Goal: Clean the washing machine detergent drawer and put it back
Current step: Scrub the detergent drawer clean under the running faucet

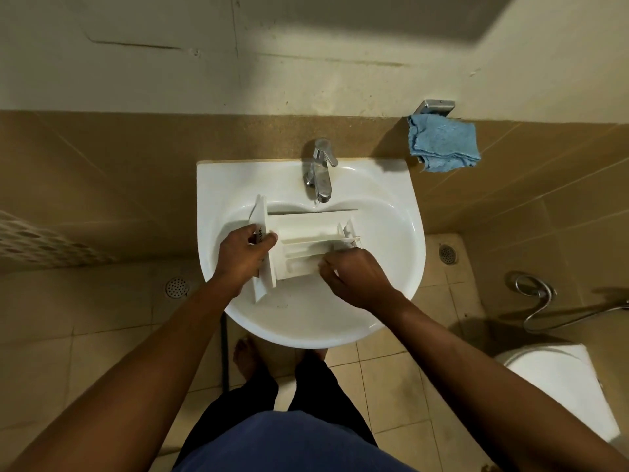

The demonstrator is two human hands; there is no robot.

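Observation:
The white detergent drawer [306,233] lies sideways inside the white sink [401,212], its flat front panel [263,216] at the left. My left hand [241,255] grips that front panel, thumb and fingers curled round its edge. My right hand [354,275] sits at the drawer's near right side with its fingers curled over the compartment wall; whether it holds something small is hidden. The chrome faucet [320,168] stands behind the drawer, and no water stream shows.
A blue cloth [442,143] hangs from a metal holder on the wall at the upper right. A toilet [558,379] and a spray hose [534,294] are at the right. Floor drains lie on both sides of the sink. My feet stand below the basin.

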